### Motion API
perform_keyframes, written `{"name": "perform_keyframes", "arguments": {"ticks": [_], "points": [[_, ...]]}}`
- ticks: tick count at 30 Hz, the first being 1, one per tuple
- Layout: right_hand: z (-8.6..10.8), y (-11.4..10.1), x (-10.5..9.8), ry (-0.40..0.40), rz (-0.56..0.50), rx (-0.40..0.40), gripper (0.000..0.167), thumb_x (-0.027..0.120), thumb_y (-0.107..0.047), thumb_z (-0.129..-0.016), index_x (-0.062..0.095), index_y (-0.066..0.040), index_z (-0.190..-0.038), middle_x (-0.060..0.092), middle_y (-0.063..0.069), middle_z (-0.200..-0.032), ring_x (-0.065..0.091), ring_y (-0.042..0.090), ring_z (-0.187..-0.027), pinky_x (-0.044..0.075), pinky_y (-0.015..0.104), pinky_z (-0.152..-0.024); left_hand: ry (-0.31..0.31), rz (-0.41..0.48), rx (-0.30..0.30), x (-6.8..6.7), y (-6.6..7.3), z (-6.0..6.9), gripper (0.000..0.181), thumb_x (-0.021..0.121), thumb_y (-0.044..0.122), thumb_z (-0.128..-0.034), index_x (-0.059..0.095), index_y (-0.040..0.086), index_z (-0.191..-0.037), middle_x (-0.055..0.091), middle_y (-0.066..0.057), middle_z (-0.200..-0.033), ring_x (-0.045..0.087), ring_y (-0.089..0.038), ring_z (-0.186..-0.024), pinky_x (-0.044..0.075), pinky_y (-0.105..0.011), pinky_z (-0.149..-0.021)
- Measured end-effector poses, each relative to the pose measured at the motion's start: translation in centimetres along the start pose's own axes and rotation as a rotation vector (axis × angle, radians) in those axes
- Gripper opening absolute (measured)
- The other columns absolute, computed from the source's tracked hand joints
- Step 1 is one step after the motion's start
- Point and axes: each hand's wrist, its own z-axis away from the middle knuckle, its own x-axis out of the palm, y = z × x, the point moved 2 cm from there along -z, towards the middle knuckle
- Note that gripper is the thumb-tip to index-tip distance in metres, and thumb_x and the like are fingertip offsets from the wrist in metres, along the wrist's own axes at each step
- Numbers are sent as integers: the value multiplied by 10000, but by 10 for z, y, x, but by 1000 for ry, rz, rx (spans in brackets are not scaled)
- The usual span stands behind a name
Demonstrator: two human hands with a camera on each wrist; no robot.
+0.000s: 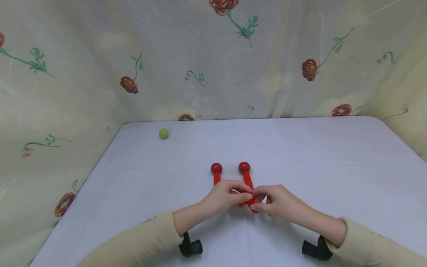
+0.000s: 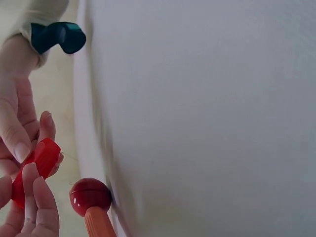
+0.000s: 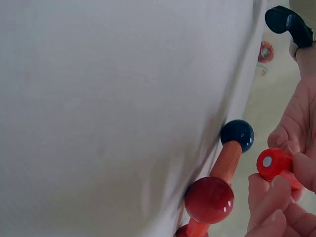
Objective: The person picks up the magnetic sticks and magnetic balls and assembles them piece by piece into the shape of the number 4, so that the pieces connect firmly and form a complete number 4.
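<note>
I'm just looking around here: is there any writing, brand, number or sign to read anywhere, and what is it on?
None that I can read.
Left sleeve and right sleeve: small dark marks, too blurred to tell whether they are writing.
Held red piece: a plain pale spot on its end, no lettering visible.
Floral cloth: flower pictures, no words visible.

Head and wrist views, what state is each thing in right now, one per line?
Held red piece: off the table, its visible end bare
Left hand: pinching that piece
Right hand: pinching it too
Left red ball: joined to the left rod
Right red ball: joined to the right rod
Dark blue ball: joined to an orange-looking rod
Green ball: loose on the table
</note>
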Motion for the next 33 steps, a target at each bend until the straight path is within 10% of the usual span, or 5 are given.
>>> {"name": "perform_keyframes", "arguments": {"ticks": [9, 16, 23, 33], "points": [[3, 2, 5, 13, 24, 49, 205, 636, -95, -796, 619, -23, -987, 595, -43, -721, 458, 68, -518, 415, 216, -464, 16, -118, 25, 1, -3, 1, 240, 674, 121, -823, 665, 110, -1063, 648, -6, -892, 644, -137, -703, 521, -240, -648], [4, 8, 6, -27, -71, 211, 232, 624, -88, -796, 591, 17, -1001, 586, 11, -720, 480, 122, -483, 452, 253, -462, 98, -533, 149, -19, -3, 3, 335, 707, 241, -799, 661, 111, -1105, 621, -42, -996, 547, -141, -773, 470, -183, -611], [6, 12, 6, -22, -60, 429, 193, 642, -113, -791, 591, -28, -957, 550, 26, -669, 449, 131, -442, 404, 233, -462, 89, -848, 108, -28, -4, 3, 305, 695, 197, -810, 664, 102, -1099, 580, -38, -989, 520, -117, -792, 439, -170, -632], [7, 18, 6, -54, -60, 516, 193, 632, -135, -801, 598, -43, -967, 552, 26, -662, 419, 125, -425, 351, 206, -441, 16, -876, 90, -32, -13, -8, 248, 707, 171, -793, 698, 140, -1038, 641, 50, -803, 503, -65, -664, 407, -165, -569]]}}
